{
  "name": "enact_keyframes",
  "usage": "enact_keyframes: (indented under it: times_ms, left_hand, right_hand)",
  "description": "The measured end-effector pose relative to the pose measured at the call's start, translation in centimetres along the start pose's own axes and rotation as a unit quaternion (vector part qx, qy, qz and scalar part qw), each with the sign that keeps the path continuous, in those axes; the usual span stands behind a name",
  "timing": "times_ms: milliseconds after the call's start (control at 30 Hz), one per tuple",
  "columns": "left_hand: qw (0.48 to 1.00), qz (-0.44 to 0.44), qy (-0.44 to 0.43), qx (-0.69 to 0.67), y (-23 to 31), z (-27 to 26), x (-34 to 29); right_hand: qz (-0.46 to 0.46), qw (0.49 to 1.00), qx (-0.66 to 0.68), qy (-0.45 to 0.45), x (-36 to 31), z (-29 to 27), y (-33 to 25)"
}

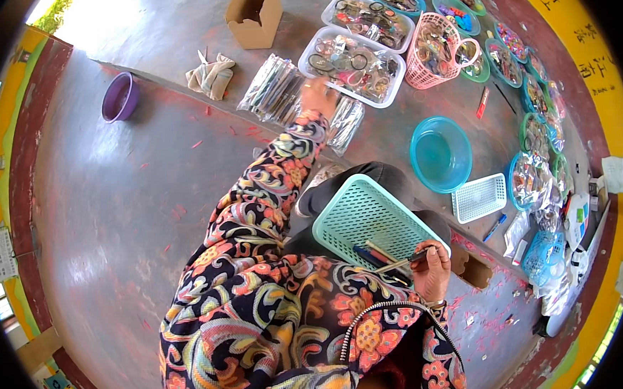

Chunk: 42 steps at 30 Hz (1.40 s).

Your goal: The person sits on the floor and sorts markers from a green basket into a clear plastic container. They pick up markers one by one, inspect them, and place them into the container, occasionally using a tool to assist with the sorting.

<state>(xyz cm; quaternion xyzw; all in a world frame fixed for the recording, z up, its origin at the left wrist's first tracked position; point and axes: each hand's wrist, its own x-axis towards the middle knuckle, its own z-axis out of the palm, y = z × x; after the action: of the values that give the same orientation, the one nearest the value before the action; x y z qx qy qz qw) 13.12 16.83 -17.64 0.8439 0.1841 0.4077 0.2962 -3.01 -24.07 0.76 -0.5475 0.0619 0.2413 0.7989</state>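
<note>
My left hand (pixel 320 99) reaches out over clear-wrapped packs of pens (pixel 274 90), beside the near rim of a white basket. Its fingers curl downward, and whatever lies under them is hidden. Close to my body, my right hand (pixel 432 271) pinches a dark pen (pixel 419 256) at the near right corner of a mint-green basket (pixel 369 205). That basket rests tilted on my lap, with a few pens and pencils (pixel 383 256) in its near end.
White baskets of scissors and rings (pixel 391 93) stand ahead, next to a pink basket (pixel 436 76). A teal basin (pixel 440 154) and small white basket (pixel 479 198) are at right. Further off are a cardboard box (pixel 254 16), cloth with scissors (pixel 212 78) and purple basin (pixel 119 98).
</note>
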Motion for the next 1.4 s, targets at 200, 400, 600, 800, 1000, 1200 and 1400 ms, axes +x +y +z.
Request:
enact_keyframes:
  times_ms: [200,400,600,800,1000,1200,1400]
  left_hand:
    - [0.94,-0.26,-0.083,0.204,-7.6,-7.6,6.9]
    - [0.867,-0.287,-0.309,0.266,-9.2,-10.6,8.6]
    - [0.908,-0.253,-0.269,0.197,-8.6,-9.8,7.4]
    - [0.911,-0.3,-0.245,0.139,-8.2,-9.8,7.1]
    - [0.934,-0.295,-0.195,0.054,-7.6,-11.1,7.2]
    - [0.854,-0.313,-0.108,-0.401,1.0,-14.6,6.8]
    - [0.755,-0.194,-0.128,-0.613,13.4,-18.5,4.8]
  right_hand:
    - [-0.01,1.0,0.005,0.015,-0.2,0.3,0.1]
    - [-0.001,1.0,-0.009,0.019,0.2,0.3,-0.1]
    - [0.001,1.0,-0.007,0.017,0.2,0.5,-0.3]
    - [0.0,1.0,-0.011,0.009,0.4,-0.3,0.0]
    - [0.005,1.0,-0.005,0.017,1.1,-0.9,0.5]
    - [-0.01,1.0,0.009,0.0,1.8,-1.4,0.8]
    - [-0.046,0.999,-0.004,0.015,3.5,-2.2,1.2]
